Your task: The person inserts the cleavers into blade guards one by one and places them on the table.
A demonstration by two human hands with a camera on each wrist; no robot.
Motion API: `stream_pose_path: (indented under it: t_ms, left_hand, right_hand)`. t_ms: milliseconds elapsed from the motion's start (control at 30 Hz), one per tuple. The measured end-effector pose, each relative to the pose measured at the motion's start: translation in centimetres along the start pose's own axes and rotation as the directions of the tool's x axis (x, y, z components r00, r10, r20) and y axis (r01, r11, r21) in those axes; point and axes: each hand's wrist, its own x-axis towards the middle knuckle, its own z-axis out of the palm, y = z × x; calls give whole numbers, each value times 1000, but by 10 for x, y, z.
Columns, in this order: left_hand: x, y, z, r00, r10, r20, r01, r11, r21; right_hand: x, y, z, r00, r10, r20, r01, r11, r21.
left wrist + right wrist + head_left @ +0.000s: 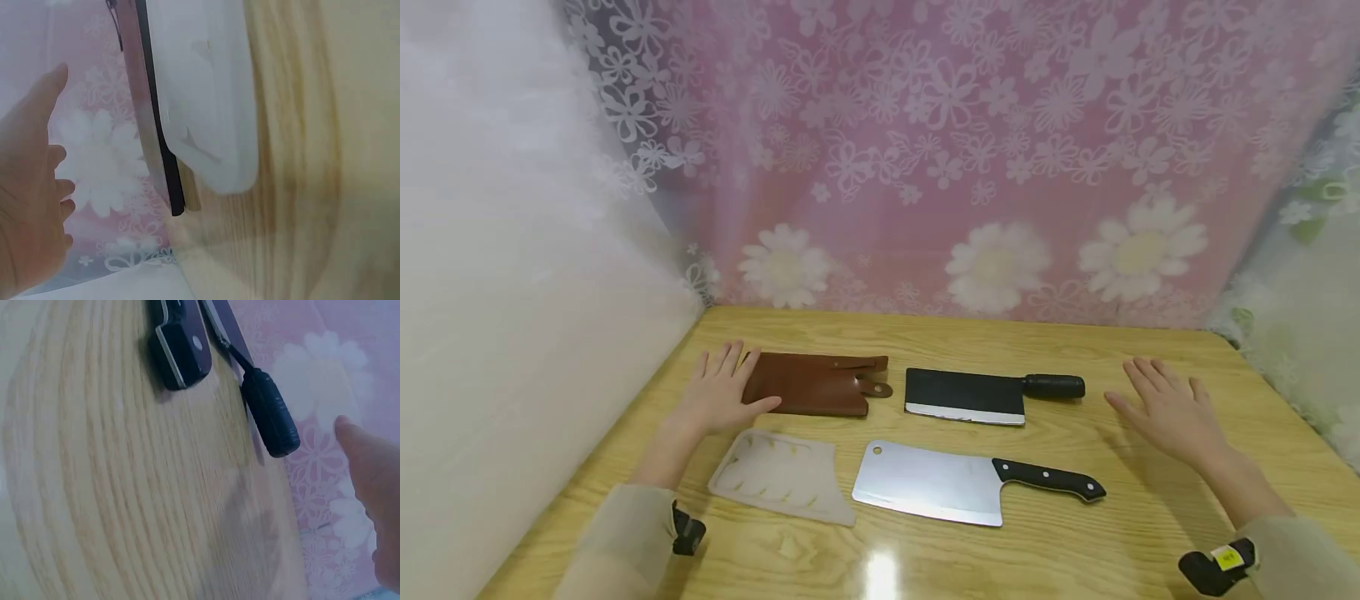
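My left hand (721, 397), fingers spread, overlaps the left end of a brown leather sheath (808, 385) in the head view; the left wrist view shows it raised above the tabletop. In front of the sheath lies a translucent white blade cover (786, 477). A black cleaver (964, 394) with a bright edge and black handle lies right of the sheath. Nearer me is a silver cleaver (928, 485) with a riveted black handle (181, 353). Holding nothing, my right hand (1172, 412) hovers right of both handles with its fingers extended.
Everything lies on a wood-grain table (790, 562). A pink floral curtain (880, 208) hangs behind its back edge, with a white sheet (535, 275) along the left side and a pale floral one (1311, 333) on the right. Each wrist wears a black strap (688, 530).
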Motion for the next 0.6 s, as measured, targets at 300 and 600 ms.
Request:
stream_pose_path:
  t_ms: [300,600]
  left_hand:
    - [-22,7,-5,986,152,67,-152,988,-3]
    - [-33,29,-3,946,265,186,-240,960,-147]
  right_hand:
    - [-1,-8,1,996,-88,-11,88,971,221]
    - [-8,-31,0,985,-114,128,46,897,440]
